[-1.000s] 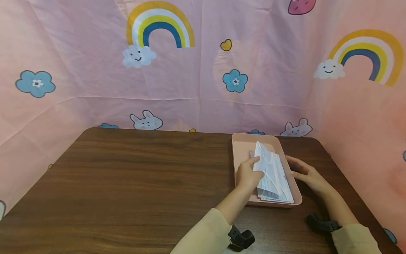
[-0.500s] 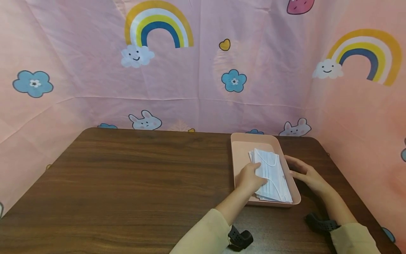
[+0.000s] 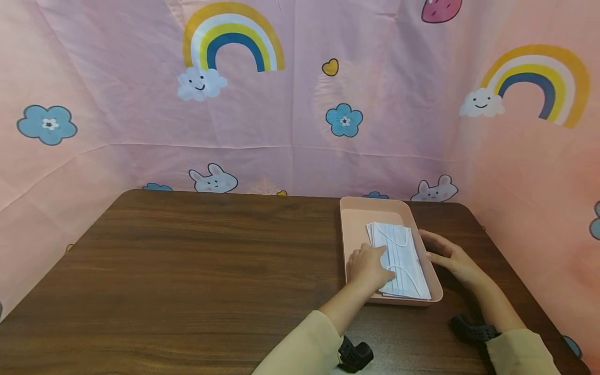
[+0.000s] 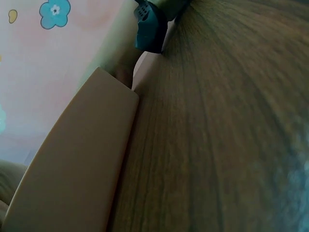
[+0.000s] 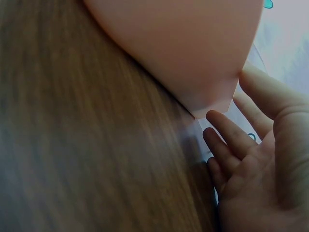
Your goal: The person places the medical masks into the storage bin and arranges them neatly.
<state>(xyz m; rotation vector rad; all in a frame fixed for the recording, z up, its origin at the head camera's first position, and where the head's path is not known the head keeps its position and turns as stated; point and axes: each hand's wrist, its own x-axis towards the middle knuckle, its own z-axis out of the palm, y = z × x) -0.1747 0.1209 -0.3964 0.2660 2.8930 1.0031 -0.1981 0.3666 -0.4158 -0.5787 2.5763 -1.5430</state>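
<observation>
A stack of pale blue face masks with white ear loops lies flat in the pink tray. Over the tray's left side, my left hand has its thumb at the stack's left edge and its fingers loosely bent, gripping no mask. My right hand is at the tray's right side. In the right wrist view, the thumb of that right hand touches the tray's edge and the other fingers spread loosely beside its corner. The tray's outer wall hides most of the left hand in the left wrist view.
The tray stands on a dark wood-grain table, toward its right side. A pink patterned curtain hangs behind and beside the table. Each wrist wears a black band, such as the left band.
The masks, tilted up in the left hand a second ago, now lie flat in the tray. The left hand has let go of them and sunk slightly. The right hand stays at the tray.
</observation>
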